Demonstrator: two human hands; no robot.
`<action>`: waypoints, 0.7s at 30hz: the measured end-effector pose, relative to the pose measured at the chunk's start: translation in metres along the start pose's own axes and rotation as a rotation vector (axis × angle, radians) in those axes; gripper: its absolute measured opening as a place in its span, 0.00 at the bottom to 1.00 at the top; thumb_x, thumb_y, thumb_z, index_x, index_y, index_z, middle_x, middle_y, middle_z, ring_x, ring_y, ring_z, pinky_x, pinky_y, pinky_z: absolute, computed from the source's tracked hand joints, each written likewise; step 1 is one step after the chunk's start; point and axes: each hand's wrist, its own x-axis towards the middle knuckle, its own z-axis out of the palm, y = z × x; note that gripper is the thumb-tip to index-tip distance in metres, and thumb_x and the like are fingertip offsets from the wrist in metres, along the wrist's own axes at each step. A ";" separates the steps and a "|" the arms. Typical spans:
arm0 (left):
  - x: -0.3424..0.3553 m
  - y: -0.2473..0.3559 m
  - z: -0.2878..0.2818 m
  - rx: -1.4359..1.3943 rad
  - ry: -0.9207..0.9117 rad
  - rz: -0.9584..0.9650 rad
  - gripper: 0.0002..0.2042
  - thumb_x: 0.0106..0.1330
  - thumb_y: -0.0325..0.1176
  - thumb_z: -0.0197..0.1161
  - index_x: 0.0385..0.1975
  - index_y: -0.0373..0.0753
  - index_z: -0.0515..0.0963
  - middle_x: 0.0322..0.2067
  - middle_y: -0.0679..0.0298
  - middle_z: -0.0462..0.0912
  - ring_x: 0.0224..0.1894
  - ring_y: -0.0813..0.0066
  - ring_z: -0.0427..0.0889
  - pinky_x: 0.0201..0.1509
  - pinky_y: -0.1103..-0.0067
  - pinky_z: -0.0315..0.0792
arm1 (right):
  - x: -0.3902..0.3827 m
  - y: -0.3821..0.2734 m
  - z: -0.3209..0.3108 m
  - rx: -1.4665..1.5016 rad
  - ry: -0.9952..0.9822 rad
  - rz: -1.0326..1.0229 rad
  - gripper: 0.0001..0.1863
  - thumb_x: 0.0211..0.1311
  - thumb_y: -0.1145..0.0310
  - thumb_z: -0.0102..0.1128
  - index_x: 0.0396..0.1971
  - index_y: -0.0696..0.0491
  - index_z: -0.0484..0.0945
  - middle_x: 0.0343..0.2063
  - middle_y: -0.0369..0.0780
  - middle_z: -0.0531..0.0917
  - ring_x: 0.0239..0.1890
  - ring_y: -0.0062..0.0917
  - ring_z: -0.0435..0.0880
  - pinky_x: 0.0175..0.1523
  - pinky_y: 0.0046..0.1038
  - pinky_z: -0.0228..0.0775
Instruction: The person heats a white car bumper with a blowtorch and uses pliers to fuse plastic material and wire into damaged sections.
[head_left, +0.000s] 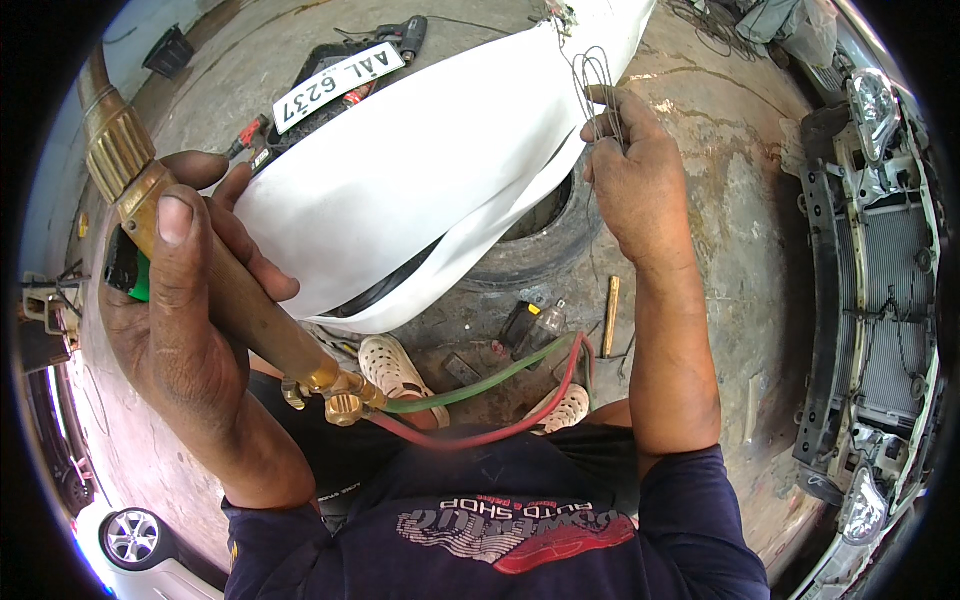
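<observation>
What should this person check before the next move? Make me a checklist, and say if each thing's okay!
1. Left hand has a grip on the brass torch: ok.
2. Right hand has a grip on the thin looped wire: ok.
3. Green hose and red hose run from the torch's valve end: ok to look at; whether they are tight, cannot tell.
4. Flame out: cannot tell, the torch's tip is outside the picture.
5. Hands covered: not ok, both are bare.
6. Feet fully covered: not ok, the white clogs have holes.
</observation>
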 end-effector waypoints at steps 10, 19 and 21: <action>0.000 -0.001 -0.001 0.004 -0.007 -0.006 0.23 0.83 0.43 0.52 0.56 0.24 0.75 0.17 0.62 0.73 0.20 0.74 0.78 0.74 0.52 0.70 | -0.001 -0.003 0.000 0.021 -0.007 0.033 0.21 0.66 0.79 0.55 0.58 0.61 0.81 0.37 0.51 0.88 0.40 0.34 0.88 0.50 0.35 0.79; 0.000 0.000 0.001 -0.016 0.033 -0.005 0.24 0.77 0.47 0.60 0.53 0.26 0.79 0.17 0.63 0.75 0.18 0.75 0.80 0.70 0.57 0.75 | -0.001 -0.003 -0.004 0.032 0.003 -0.012 0.21 0.65 0.79 0.53 0.58 0.61 0.81 0.39 0.52 0.89 0.42 0.36 0.88 0.52 0.36 0.79; 0.000 -0.001 0.001 -0.027 0.046 0.005 0.25 0.75 0.49 0.64 0.51 0.26 0.81 0.16 0.64 0.76 0.17 0.76 0.81 0.68 0.60 0.77 | -0.001 -0.004 -0.005 0.014 0.003 -0.005 0.21 0.66 0.79 0.53 0.58 0.61 0.81 0.39 0.52 0.89 0.42 0.36 0.89 0.52 0.36 0.79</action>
